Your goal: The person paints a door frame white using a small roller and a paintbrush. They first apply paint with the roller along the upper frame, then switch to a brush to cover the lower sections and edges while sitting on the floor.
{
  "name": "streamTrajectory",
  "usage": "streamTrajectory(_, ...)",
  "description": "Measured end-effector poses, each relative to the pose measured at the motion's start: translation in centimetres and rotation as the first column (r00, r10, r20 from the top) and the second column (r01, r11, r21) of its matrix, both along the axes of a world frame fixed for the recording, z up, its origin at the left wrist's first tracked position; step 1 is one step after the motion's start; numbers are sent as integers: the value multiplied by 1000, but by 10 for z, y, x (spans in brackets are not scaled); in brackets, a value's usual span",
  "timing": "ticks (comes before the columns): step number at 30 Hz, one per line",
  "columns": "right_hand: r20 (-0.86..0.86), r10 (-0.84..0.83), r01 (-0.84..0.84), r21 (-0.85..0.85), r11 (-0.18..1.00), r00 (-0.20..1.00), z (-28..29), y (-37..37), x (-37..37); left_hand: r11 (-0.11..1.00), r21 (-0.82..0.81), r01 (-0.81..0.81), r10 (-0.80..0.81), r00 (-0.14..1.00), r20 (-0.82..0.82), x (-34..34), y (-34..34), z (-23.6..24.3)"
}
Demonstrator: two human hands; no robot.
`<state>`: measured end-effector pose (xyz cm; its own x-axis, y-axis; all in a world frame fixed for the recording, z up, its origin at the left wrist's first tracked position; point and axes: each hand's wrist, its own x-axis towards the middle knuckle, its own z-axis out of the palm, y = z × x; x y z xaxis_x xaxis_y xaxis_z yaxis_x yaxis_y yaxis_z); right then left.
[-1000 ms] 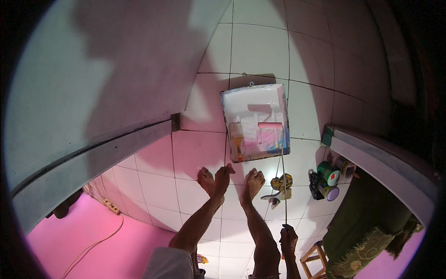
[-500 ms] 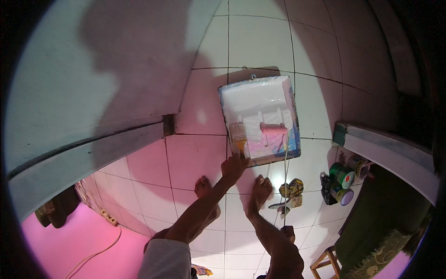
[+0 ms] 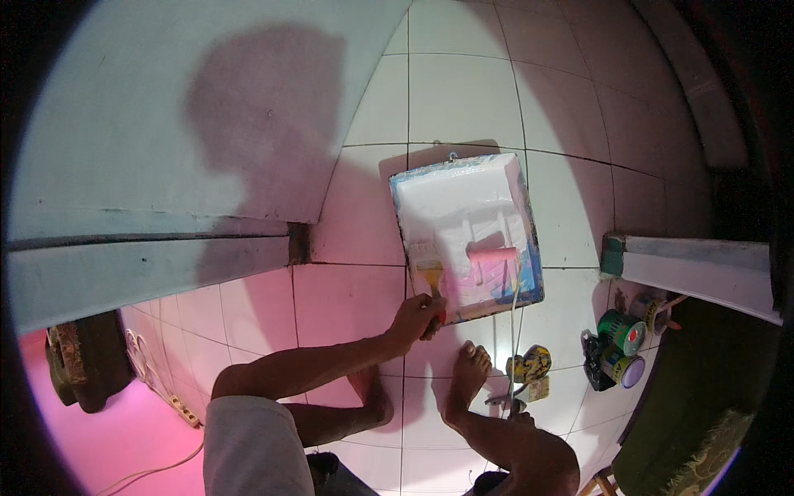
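Observation:
My left hand (image 3: 418, 321) grips the red handle of a paintbrush (image 3: 429, 265), whose pale bristles rest in the paint tray (image 3: 451, 193). The tray holds white paint, with pink and blue smears and a blue-stained rim. A pink roller (image 3: 490, 254) lies across its ridged part, and a thin pole (image 3: 517, 318) runs from it down to my right hand (image 3: 521, 420), which is closed on it and partly hidden by my right leg. Below the tray's right corner are a yellow-and-black object (image 3: 529, 361) and a small block brush (image 3: 538, 388) on the floor.
Paint cans (image 3: 621, 331) and a black bag (image 3: 595, 360) stand at the right beside a wall end (image 3: 686, 269) and dark green cloth (image 3: 678, 397). A wall (image 3: 124, 107) with a ledge fills the left; a power strip (image 3: 186, 411) with cable lies below it. My bare feet are below the tray.
My left hand has moved from beside my foot up to the brush and closed on its handle. My view has shifted, and my body is lower, with the right hand still on the pole.

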<state>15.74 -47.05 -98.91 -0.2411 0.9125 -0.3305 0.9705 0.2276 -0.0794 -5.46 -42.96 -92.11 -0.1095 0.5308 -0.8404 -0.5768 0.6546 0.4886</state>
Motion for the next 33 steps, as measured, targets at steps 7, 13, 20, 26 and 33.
streamTrajectory(7, -170, -6, 30, 135, 990, 985, -3, -6, 2, 995, 80, 53, -55, 998, 23, 12, 3, 26)
streamTrajectory(13, -545, 405, -528, -82, 845, 734, 93, 139, 18, 969, 173, 176, -170, 984, -51, 26, 18, 39)
streamTrajectory(20, -598, 680, -691, 271, 670, 425, 101, 159, -56, 965, 159, 210, -190, 972, -136, 4, 7, 65)
streamTrajectory(26, -571, 752, -677, 412, 609, 329, 94, 161, -82, 960, 247, 130, -69, 968, -241, -3, -18, 78)
streamTrajectory(33, -943, -214, -151, -257, 955, 255, 78, 223, -119, 807, 179, 563, -315, 666, -676, -56, -79, 132)
